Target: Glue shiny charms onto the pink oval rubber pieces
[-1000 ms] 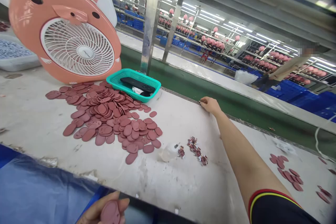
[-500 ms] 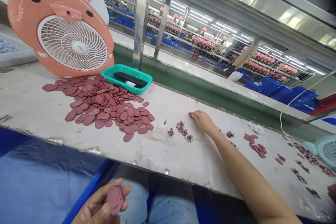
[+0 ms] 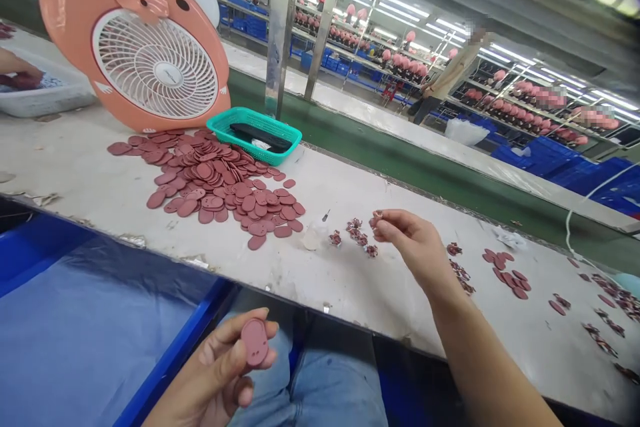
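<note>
My left hand (image 3: 215, 367) is closed, low in front of the table edge. Between its thumb and fingers it pinches a dull-red oval disc (image 3: 256, 342) with small holes near its lower end. Over the table, my right hand (image 3: 413, 240) has thumb and forefinger pinched around a tiny pale and reddish piece (image 3: 376, 216), too small to name. Just left of that hand lies a cluster of small dark-red and silvery parts (image 3: 357, 233). A large heap of matching oval discs (image 3: 220, 177) covers the table farther left.
A pig-shaped fan (image 3: 145, 47) stands behind the heap, beside a green basket (image 3: 254, 137) holding a dark object. More discs (image 3: 507, 273) and small parts (image 3: 600, 337) lie to the right. A blue bin (image 3: 100, 320) sits lower left. At far left, another person's hand (image 3: 23, 73) is over a tray.
My right hand has lifted from the tabletop, its thumb now showing in a pinch. My left hand has risen with the disc. The whole view has shifted slightly.
</note>
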Demonstrator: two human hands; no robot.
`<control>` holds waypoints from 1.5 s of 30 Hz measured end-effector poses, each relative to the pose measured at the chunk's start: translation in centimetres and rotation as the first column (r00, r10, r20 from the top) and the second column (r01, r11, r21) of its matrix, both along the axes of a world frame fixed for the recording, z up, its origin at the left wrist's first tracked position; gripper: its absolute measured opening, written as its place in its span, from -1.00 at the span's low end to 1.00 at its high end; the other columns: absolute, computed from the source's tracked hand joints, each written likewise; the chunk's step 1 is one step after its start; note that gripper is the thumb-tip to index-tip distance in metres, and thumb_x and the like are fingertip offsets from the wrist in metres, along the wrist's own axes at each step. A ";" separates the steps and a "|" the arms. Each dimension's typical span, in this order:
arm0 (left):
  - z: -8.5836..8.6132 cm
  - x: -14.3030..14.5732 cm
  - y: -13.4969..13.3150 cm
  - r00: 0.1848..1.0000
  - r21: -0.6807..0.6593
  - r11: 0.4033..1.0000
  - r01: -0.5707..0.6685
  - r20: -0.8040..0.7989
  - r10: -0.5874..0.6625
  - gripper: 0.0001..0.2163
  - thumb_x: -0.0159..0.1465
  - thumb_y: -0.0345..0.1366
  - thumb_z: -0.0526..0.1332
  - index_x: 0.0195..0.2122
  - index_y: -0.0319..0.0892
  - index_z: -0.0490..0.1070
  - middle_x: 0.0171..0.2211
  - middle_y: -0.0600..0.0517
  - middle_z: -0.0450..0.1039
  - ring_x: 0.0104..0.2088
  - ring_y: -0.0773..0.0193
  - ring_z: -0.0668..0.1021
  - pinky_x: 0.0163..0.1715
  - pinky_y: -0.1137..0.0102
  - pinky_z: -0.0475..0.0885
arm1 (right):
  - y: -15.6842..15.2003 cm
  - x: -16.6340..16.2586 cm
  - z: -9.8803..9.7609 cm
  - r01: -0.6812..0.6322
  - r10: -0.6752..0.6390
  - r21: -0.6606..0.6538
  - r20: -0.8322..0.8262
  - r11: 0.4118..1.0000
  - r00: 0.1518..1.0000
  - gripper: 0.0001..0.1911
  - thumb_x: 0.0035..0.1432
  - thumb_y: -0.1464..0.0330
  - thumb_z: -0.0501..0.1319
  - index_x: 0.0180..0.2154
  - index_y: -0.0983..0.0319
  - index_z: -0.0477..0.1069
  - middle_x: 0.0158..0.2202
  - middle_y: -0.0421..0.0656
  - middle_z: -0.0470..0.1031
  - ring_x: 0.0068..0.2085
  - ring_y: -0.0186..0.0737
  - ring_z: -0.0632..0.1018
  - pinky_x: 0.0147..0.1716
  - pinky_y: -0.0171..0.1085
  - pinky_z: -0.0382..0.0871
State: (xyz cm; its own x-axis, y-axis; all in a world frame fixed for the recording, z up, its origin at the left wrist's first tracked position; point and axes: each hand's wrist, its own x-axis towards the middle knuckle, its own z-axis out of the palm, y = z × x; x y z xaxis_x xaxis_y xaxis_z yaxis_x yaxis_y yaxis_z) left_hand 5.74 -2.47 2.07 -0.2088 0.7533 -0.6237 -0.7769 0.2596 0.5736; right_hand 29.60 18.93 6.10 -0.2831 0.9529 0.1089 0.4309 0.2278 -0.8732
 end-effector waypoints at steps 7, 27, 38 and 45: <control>1.6 0.7 0.3 0.991 -0.003 0.993 0.120 0.056 -0.120 -0.55 -0.30 -0.12 0.66 -0.36 -0.13 0.69 -0.39 -0.01 0.64 -0.49 0.32 0.61 -0.65 0.62 0.35 | -11.4 -5.3 0.5 -0.412 0.239 -0.271 -0.498 0.870 0.833 -0.88 0.18 0.29 0.41 -0.20 0.09 0.63 -0.30 -0.16 0.67 -0.33 -0.28 0.66 -0.31 -0.30 0.60; 0.7 0.2 -0.1 0.980 0.041 0.983 0.178 0.082 -0.181 -0.61 -0.20 -0.11 0.63 -0.35 -0.13 0.71 -0.47 0.02 0.59 -0.48 0.37 0.53 -0.62 0.61 0.38 | -12.6 -7.0 0.4 -0.534 0.538 0.071 -0.067 0.843 0.840 -0.88 0.26 0.38 0.34 -0.14 0.16 0.60 -0.37 -0.17 0.62 -0.36 -0.31 0.60 -0.32 -0.34 0.48; 1.0 0.1 0.0 0.977 -0.003 0.983 0.182 0.113 -0.181 -0.61 -0.19 -0.11 0.63 -0.36 -0.16 0.70 -0.49 0.04 0.58 -0.49 0.40 0.52 -0.65 0.63 0.37 | -11.9 -7.3 0.9 -0.590 0.598 0.117 -0.055 0.799 0.800 -0.89 0.24 0.49 0.32 -0.18 0.25 0.57 -0.37 -0.17 0.62 -0.35 -0.35 0.58 -0.30 -0.40 0.46; 1.1 0.2 0.0 0.984 -0.016 0.986 0.166 0.075 -0.164 -0.59 -0.27 -0.10 0.65 -0.39 -0.14 0.69 -0.54 0.08 0.56 -0.53 0.42 0.50 -0.63 0.63 0.37 | -12.1 -7.4 1.2 -0.617 0.627 0.208 0.021 0.759 0.779 -0.90 0.23 0.52 0.32 -0.18 0.32 0.56 -0.38 -0.14 0.60 -0.37 -0.33 0.57 -0.33 -0.40 0.46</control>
State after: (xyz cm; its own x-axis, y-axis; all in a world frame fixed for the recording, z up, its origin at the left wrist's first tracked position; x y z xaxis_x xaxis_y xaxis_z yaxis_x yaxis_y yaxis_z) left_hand 5.94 -2.42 3.14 -0.0364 0.7593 -0.6497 -0.7619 0.3996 0.5097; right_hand 22.25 6.87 7.32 -0.7957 0.5268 0.2989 0.0953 0.5962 -0.7971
